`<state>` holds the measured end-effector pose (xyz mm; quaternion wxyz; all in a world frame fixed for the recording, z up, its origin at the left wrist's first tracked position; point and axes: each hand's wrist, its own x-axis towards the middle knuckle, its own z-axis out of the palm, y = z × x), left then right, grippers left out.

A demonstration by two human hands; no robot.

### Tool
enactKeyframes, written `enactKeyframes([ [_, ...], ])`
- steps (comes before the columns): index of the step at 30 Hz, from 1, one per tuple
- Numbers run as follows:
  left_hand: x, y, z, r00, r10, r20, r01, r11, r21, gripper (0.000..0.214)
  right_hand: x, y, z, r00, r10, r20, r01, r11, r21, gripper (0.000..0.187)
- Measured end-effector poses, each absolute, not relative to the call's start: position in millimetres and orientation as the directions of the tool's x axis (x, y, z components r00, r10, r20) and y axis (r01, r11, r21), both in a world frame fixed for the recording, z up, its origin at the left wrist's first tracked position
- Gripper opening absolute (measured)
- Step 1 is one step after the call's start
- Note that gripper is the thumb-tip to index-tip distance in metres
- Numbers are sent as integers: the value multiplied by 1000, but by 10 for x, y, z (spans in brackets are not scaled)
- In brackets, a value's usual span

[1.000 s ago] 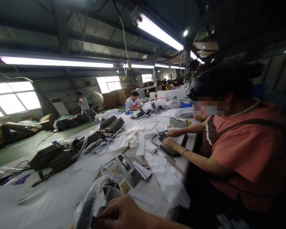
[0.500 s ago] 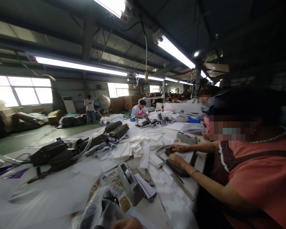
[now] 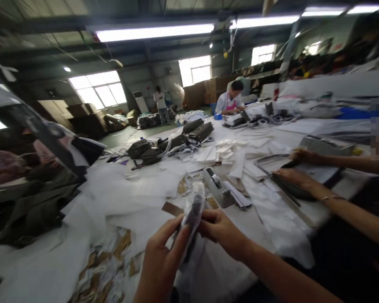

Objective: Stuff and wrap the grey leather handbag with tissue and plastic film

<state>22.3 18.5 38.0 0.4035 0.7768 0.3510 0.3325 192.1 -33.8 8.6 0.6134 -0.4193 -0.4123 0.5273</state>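
Note:
Between my hands is a dark, narrow piece wrapped in clear plastic [image 3: 196,206], perhaps a bag strap, standing up above the near table edge. My left hand [image 3: 162,252] grips it from the left, thumb and fingers closed round it. From the right, my right hand [image 3: 222,233] pinches the same wrapped piece, its fingertips partly hidden behind the plastic. A short flat brown strip [image 3: 172,208] juts out left of the wrapped piece. Just beyond my right hand stands a grey tape dispenser [image 3: 217,189].
At right, a co-worker's hands [image 3: 293,179] work on a dark bag [image 3: 328,179]. Loose white strips [image 3: 222,151] lie mid-table, and dark bags [image 3: 143,153] line the far side. Paper scraps [image 3: 101,269] are at lower left. More dark fabric [image 3: 38,206] lies left.
The view has swung left and down. My hands have come into view with the plastic-wrapped piece raised between them; earlier only part of one hand showed at the bottom edge.

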Motion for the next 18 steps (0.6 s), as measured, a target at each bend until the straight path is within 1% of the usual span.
enactKeyframes([
  [3, 253, 155, 452, 556, 792, 252, 272, -460, 846, 33, 1984, -414, 125, 24, 999, 49, -346, 54, -937, 45],
  [8, 247, 89, 477, 562, 762, 322, 289, -545, 787, 27, 2012, -533, 158, -20, 996, 84, -375, 70, -924, 38],
  [11, 246, 93, 494, 556, 759, 339, 303, -564, 768, 28, 2024, -556, 185, -85, 994, 71, -454, 25, -891, 40],
  [13, 256, 103, 501, 563, 754, 338, 294, -565, 771, 31, 2020, -556, 205, -116, 989, 88, -474, 23, -880, 43],
  [15, 268, 96, 491, 577, 738, 348, 286, -583, 761, 33, 1989, -562, 223, -74, 992, 100, -461, 55, -886, 46],
  [18, 265, 51, 413, 567, 712, 415, 294, -646, 705, 33, 1896, -610, 237, 62, 995, 76, -462, 96, -882, 48],
])
